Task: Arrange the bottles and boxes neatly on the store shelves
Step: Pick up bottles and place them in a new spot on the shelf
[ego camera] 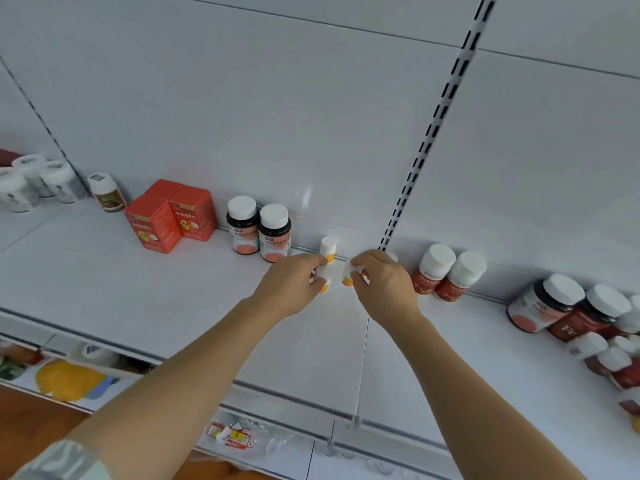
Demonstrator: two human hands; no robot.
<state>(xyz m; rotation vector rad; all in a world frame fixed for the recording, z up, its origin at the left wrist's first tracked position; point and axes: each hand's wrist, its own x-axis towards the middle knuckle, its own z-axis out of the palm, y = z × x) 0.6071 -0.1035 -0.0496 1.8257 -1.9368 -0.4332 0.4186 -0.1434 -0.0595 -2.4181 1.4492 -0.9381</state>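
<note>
My left hand (294, 284) grips a small white bottle with a yellow band (325, 279) on the white shelf (138, 289). My right hand (381, 282) grips a second small white and yellow bottle (347, 274) right beside it. A third such bottle (328, 248) stands just behind them against the back wall. Left of it stand two dark bottles with white caps (258, 230) and two red boxes (169, 218). To the right stand two red bottles with white caps (446, 273).
A cluster of dark and red bottles (581, 313) crowds the shelf's far right. White jars (34, 183) and a brown-labelled jar (107, 192) stand at the far left. A slotted upright (433, 133) runs up the back wall. Packaged goods (235, 436) lie on a lower shelf.
</note>
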